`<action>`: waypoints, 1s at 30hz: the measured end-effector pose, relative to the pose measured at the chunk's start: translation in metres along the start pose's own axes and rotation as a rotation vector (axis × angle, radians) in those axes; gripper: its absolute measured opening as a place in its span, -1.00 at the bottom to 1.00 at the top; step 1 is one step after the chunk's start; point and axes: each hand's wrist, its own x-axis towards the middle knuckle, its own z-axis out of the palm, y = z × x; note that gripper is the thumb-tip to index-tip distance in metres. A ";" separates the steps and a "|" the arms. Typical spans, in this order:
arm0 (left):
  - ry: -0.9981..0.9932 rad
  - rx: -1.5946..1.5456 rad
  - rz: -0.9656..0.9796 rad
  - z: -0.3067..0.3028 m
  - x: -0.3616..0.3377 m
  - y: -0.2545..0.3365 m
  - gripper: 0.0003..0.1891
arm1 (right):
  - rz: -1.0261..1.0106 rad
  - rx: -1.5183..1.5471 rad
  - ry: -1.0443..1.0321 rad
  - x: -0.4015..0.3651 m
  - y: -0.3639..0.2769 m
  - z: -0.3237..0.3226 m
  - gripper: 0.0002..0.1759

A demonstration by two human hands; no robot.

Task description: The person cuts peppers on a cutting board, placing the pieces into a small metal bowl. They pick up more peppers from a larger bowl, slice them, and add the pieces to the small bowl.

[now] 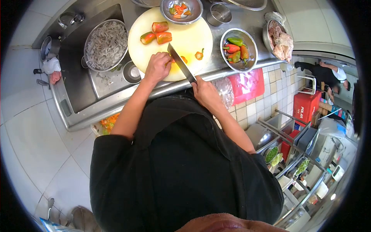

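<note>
On the round pale cutting board (pixel 139 34), my left hand (pixel 157 66) is closed, fingertips curled over a small piece of pepper that they mostly hide. My right hand (pixel 206 92) grips the handle of a kitchen knife (pixel 181 62). Its blade lies slanted over the board, its edge close to my left fingertips and to orange pepper bits (pixel 184 59). Three red-green peppers with cut ends (pixel 164 37) lie at the board's far side. A cut-off pepper top with its stem (pixel 199 54) rests to the right of the blade.
A metal bowl of pepper scraps (pixel 166 11) overlaps the board's far edge. Right of the board stand a colander of whole peppers (pixel 250 46) and a bowl of raw meat (pixel 281 40). A pot of shrimp (pixel 106 46) sits over the sink at left. Another person (pixel 328 75) is farther off.
</note>
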 end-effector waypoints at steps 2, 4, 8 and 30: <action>-0.021 -0.006 0.006 -0.001 -0.002 -0.001 -0.90 | -0.019 0.013 -0.005 -0.001 0.011 0.008 -0.67; -0.023 0.003 0.004 0.000 -0.006 -0.003 -0.90 | -0.026 0.019 -0.018 -0.003 0.020 0.017 -0.67; -0.084 0.003 -0.053 -0.001 -0.003 0.000 -0.87 | 0.026 0.086 -0.063 -0.006 0.023 -0.002 -0.67; -0.049 -0.076 -0.078 0.044 0.040 0.016 -0.86 | 0.073 -0.046 0.143 -0.019 0.033 -0.019 -0.70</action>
